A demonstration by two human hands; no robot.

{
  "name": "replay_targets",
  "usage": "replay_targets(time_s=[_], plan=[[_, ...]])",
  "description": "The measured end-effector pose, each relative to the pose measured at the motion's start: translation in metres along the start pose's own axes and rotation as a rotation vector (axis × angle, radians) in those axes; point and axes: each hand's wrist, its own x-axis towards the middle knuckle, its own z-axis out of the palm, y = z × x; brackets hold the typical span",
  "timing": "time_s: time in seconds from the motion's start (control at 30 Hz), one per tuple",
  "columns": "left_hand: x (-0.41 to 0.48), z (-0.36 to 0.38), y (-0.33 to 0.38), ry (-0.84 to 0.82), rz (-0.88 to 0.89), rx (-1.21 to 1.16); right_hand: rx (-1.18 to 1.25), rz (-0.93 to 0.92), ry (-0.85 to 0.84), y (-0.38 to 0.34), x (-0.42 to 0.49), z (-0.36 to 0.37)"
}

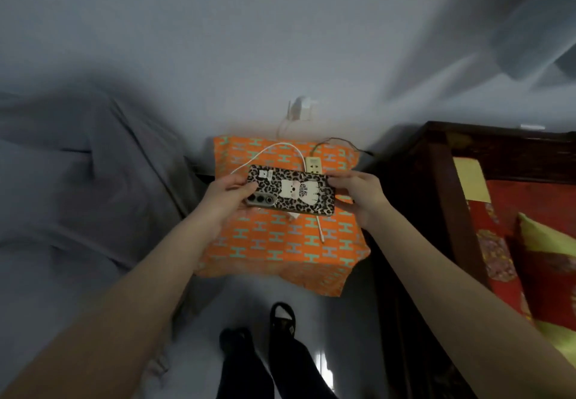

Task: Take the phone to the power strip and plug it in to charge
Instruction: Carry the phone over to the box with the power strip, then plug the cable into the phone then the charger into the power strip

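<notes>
You hold the phone (290,190) flat and sideways, back up, above an orange-patterned table (280,243); your left hand (224,194) grips its camera end, your right hand (358,194) the other end. Its case is leopard print with a white cartoon figure. Just behind it lies a pale power strip (313,164), with a white cable (274,149) looping across the cloth. Grey bedding lies left, a dark wooden frame right.

Dim, cool indoor light throughout; wide-angle distortion bends the frame edges. Motion blur smears the upper right and left. A small glare streak marks the glossy pale floor (322,364) at bottom centre.
</notes>
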Motion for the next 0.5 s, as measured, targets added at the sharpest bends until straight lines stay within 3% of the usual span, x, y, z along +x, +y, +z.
replay_targets(time_s=[0.23, 0.5], plan=[[0.105, -0.001, 0.015, -0.079, -0.077, -0.072, 0.027, 0.061, 0.074, -0.012, 0.088, 0.024], [0.173, 0.019, -0.023, -0.315, -0.199, -0.650, 0.155, 0.107, 0.070, 0.006, 0.142, 0.038]])
